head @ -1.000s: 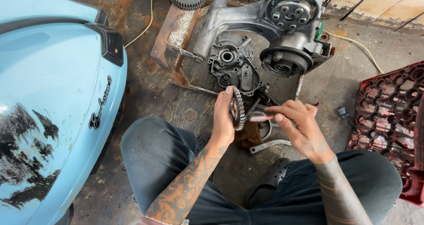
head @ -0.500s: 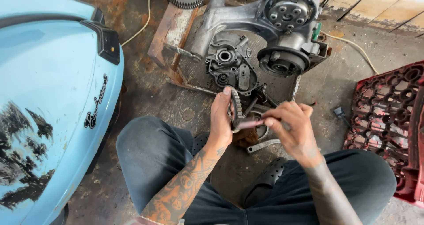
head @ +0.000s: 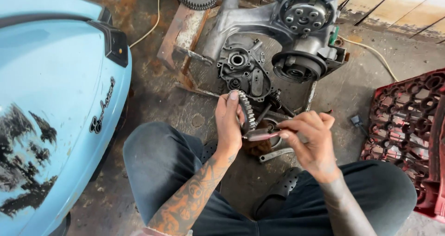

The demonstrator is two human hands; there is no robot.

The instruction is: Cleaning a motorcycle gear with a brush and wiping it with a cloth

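The left hand [head: 229,124] is gripping a toothed gear [head: 248,110] edge-up, steadying it, while the right hand [head: 310,141], at its three o'clock, is pinching a reddish-handled tool [head: 262,134] against the hub. The engine case [head: 278,36] is lying at twelve o'clock.

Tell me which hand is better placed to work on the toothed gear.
Probably the right hand: its grip already points a reddish-handled tool at the toothed gear, while the left hand is occupied holding that gear.

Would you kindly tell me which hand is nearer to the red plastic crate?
Right. The right hand is just left of the red plastic crate; the left hand, holding the toothed metal gear, is farther left.
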